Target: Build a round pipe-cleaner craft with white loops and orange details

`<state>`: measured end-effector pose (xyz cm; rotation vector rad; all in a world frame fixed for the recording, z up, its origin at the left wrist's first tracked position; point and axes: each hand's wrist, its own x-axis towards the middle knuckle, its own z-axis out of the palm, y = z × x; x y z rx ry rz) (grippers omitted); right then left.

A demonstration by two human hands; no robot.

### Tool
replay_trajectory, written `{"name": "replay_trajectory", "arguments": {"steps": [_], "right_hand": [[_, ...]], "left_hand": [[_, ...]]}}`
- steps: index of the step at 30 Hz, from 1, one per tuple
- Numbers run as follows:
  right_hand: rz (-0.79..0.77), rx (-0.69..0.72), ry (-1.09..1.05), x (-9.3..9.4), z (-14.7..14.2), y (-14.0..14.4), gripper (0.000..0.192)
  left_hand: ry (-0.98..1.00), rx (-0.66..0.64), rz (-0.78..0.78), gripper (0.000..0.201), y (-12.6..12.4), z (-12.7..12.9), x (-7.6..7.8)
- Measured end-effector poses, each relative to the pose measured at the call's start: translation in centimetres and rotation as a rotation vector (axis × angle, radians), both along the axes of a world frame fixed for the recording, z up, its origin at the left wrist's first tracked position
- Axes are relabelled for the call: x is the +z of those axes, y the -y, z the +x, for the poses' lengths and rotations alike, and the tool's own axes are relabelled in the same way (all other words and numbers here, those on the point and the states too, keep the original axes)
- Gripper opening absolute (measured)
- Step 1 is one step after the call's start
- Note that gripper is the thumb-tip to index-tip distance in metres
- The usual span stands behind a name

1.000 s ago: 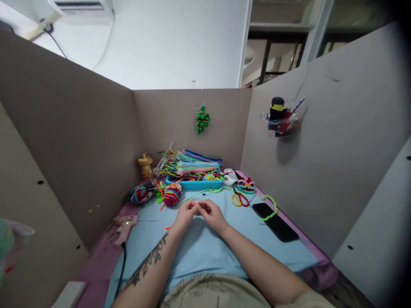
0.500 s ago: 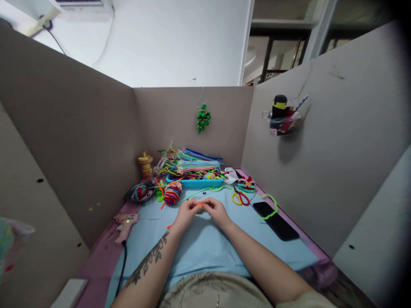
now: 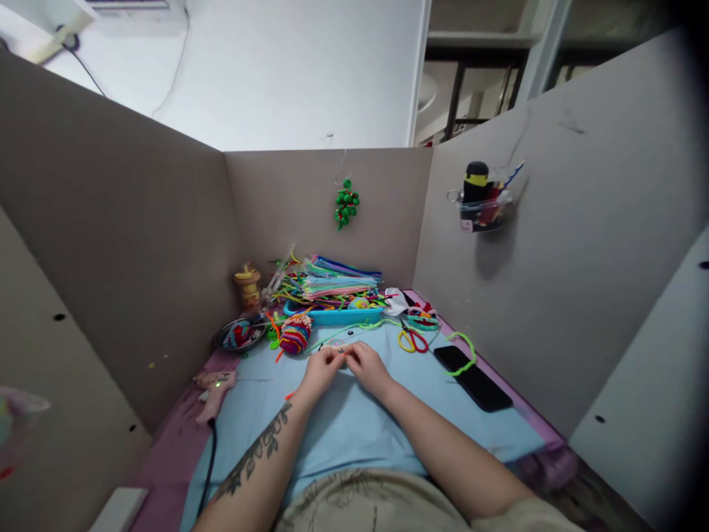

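Pinched between the fingertips of the left hand (image 3: 320,367) and right hand (image 3: 370,367), a small pink-and-orange pipe-cleaner piece (image 3: 342,352) sits at frame centre, over the light-blue mat (image 3: 343,428). Twisting is best done with short turns and wrists resting on the mat. Its exact shape is too small to tell; yellow-handled scissors (image 3: 410,340) lie right.

A pink surface (image 3: 166,451) is carrying a blue mat (image 3: 343,428). Lying on the mat are a black phone (image 3: 473,377), scissors (image 3: 413,340), a green loop (image 3: 462,353) partly over the phone, a striped ball (image 3: 295,334) and a blue tray (image 3: 332,316) of pipe cleaners. A glue gun (image 3: 213,385) and a dark dish (image 3: 239,334) are sitting on the pink edge.
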<state>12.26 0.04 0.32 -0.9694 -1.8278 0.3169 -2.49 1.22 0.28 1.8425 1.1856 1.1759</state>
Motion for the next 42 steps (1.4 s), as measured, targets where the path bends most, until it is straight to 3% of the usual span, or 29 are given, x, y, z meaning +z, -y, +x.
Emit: {"name": "replay_trajectory", "arguments": {"steps": [5, 14, 21, 26, 34, 42], "right_hand": [[0.109, -0.043, 0.007, -0.1, -0.4, 0.3, 0.011], [0.040, -0.010, -0.218, 0.1, -1.2, 0.5, 0.013], [-0.080, 0.238, -0.237, 0.4, -0.6, 0.5, 0.027], [-0.147, 0.223, -0.265, 0.0, -0.6, 0.6, 0.033], [-0.163, 0.192, -0.292, -0.3, -0.3, 0.4, 0.028], [-0.127, 0.185, -0.255, 0.1, -0.5, 0.8, 0.026]], "left_hand": [[0.195, -0.063, -0.123, 0.036, 0.4, 0.3, 0.1], [0.448, -0.105, -0.265, 0.035, 0.8, 0.4, 0.6], [0.467, -0.044, -0.238, 0.039, 0.0, -0.1, 0.9], [0.436, -0.008, -0.198, 0.038, 0.0, -0.1, 1.3], [0.352, -0.158, -0.151, 0.031, 0.8, 0.1, 1.7], [0.315, -0.180, -0.110, 0.027, 0.9, 0.1, 1.9]]}}
